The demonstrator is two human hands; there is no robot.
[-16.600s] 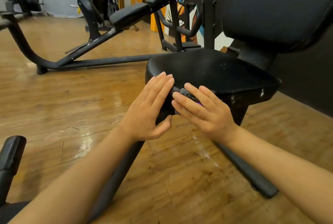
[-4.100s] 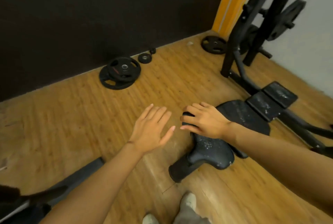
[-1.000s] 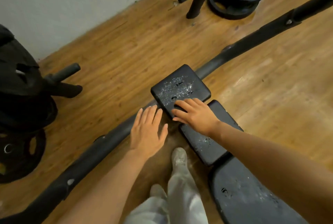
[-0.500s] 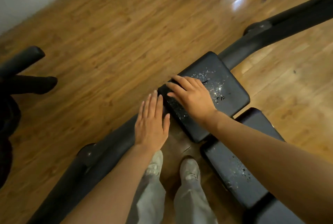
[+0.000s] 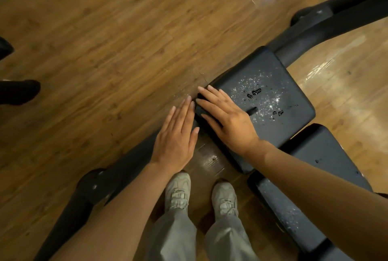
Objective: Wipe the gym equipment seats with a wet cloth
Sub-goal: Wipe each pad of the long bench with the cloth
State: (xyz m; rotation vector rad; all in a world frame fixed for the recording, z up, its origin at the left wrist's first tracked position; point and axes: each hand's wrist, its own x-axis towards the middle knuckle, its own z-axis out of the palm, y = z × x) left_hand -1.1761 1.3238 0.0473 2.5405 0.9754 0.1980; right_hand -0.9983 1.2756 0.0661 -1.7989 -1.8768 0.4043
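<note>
The right hand (image 5: pixel 228 121) presses a dark cloth (image 5: pixel 206 114) flat-fingered at the wet pad (image 5: pixel 273 101) corner; the left hand (image 5: pixel 176 136) hovers spread; the cloth could slip off the edge.

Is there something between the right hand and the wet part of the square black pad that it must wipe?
Nothing visible. The right hand lies flat on the square pad, and the droplets lie bare beside it. The left hand is off the pad.

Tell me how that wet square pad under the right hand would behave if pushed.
The square pad probably won't slide or tip: it appears fixed to the black frame. Droplets glint on it, so the right hand may skid. It looks like padded upholstery, likely yielding slightly under pressure.
</note>
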